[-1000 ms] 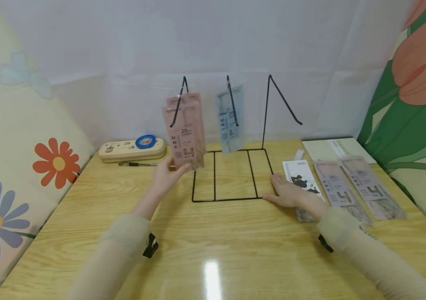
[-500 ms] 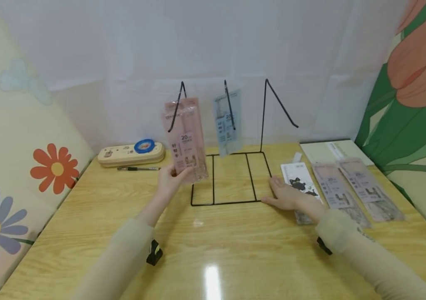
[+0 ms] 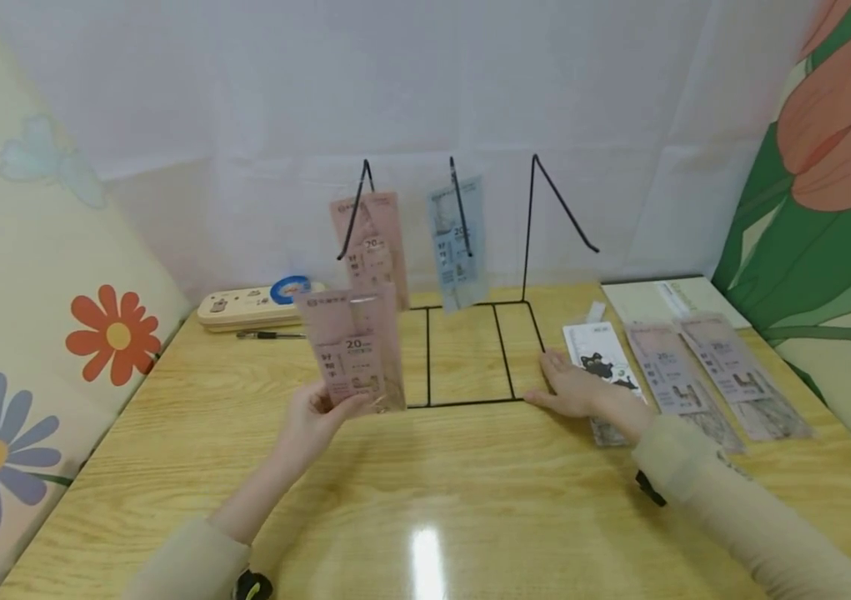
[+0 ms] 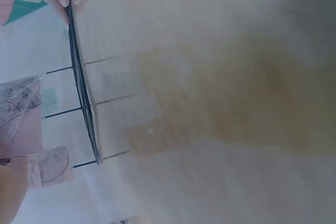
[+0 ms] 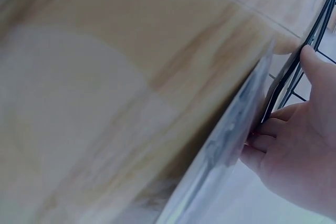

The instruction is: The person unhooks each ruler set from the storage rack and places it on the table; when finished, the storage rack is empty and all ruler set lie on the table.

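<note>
My left hand (image 3: 322, 417) pinches a pink flat plastic packet (image 3: 353, 354) by its lower left edge, in front of the black wire display rack (image 3: 470, 403). Another pink packet (image 3: 374, 221) hangs on the rack's left hook, and a blue packet (image 3: 458, 242) hangs on the middle one. Nothing is on the right hook (image 3: 568, 206). At the base's front right corner my right hand (image 3: 578, 387) holds the wire, its thumb (image 5: 311, 64) and curled fingers touching it in the right wrist view. The hand partly covers a white packet with a black cat (image 3: 599, 354).
Two pink-purple packets (image 3: 743, 375) lie at the right, below a pale green booklet (image 3: 668, 298). A cream pencil case (image 3: 237, 307) with a blue tape roll (image 3: 288, 289) sits at the back left, with a black pen (image 3: 267, 335) before it.
My left hand has drawn the front pink packet off the left hook, down and toward me. One pink packet stays hanging there. My right hand has stayed on the rack's corner.
</note>
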`<state>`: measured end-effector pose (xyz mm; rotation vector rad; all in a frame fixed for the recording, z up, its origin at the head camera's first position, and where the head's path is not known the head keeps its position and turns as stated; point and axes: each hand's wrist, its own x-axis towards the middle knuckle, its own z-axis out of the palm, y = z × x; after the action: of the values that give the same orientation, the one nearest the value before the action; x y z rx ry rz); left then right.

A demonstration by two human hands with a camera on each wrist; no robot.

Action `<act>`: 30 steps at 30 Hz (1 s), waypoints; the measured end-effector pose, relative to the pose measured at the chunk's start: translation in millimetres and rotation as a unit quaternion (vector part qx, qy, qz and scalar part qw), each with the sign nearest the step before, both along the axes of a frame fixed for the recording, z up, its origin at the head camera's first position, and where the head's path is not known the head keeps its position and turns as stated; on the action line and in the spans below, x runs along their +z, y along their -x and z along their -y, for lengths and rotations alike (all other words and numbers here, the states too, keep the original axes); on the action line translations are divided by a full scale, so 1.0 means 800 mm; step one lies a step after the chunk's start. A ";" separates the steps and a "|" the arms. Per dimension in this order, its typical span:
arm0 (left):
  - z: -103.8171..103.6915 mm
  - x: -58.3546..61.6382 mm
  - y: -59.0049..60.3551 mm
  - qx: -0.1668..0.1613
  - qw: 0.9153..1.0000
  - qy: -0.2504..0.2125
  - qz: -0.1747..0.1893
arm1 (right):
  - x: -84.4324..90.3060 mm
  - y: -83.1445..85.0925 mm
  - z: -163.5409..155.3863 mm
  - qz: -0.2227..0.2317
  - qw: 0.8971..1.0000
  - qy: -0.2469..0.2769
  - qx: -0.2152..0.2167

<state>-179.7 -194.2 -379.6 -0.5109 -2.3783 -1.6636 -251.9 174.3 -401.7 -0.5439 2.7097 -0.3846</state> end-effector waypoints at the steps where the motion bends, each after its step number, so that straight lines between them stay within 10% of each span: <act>1: 0.004 0.000 -0.005 0.003 1.000 0.000 -0.004 | 0.001 0.000 0.000 0.000 1.000 0.000 -0.001; 8: 0.049 0.000 -0.023 0.067 0.997 0.023 0.022 | 0.006 -0.001 0.000 0.002 1.000 0.006 0.002; 12: 0.075 0.001 -0.020 0.095 0.988 0.066 0.098 | 0.006 -0.001 -0.001 0.002 1.000 0.009 0.005; 21: 0.092 0.005 0.005 0.086 0.931 0.154 0.321 | 0.000 0.001 -0.004 0.000 1.000 0.011 0.003; 25: 0.090 0.004 0.015 0.081 0.922 0.154 0.346 | -0.003 0.001 -0.004 -0.002 1.000 0.015 0.006; 30: 0.088 0.025 0.024 0.087 0.913 0.269 0.294 | -0.002 0.001 -0.002 -0.002 1.000 0.012 0.011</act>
<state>-199.0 -264.5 -359.9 0.1775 -3.2189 -1.1778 -253.1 175.6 -402.9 -0.5820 2.7029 -0.4117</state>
